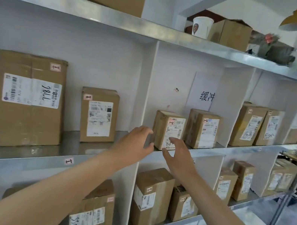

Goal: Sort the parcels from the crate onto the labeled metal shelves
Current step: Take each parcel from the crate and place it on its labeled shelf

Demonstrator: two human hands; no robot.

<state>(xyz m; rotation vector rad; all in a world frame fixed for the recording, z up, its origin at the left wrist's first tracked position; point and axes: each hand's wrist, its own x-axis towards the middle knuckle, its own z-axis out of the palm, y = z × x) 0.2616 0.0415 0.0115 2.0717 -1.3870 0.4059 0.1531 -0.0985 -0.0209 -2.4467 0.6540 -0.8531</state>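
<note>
A small brown parcel (pixel 168 124) with a white label stands upright on the middle metal shelf (pixel 236 147), just right of a white divider (pixel 148 92). My left hand (pixel 135 141) hovers at the parcel's left edge with fingers spread and holds nothing. My right hand (pixel 177 157) is in front of the parcel's lower label, fingers spread, also holding nothing. Whether either hand touches the box I cannot tell. A second small parcel (pixel 203 129) stands to its right.
A large box (pixel 27 99) and a medium box (pixel 98 115) stand in the left bay. More parcels fill the right bay (pixel 248 125) and the shelf below (pixel 151 198). A paper sign (pixel 203 94) hangs behind. A cup (pixel 201 26) and boxes sit on top.
</note>
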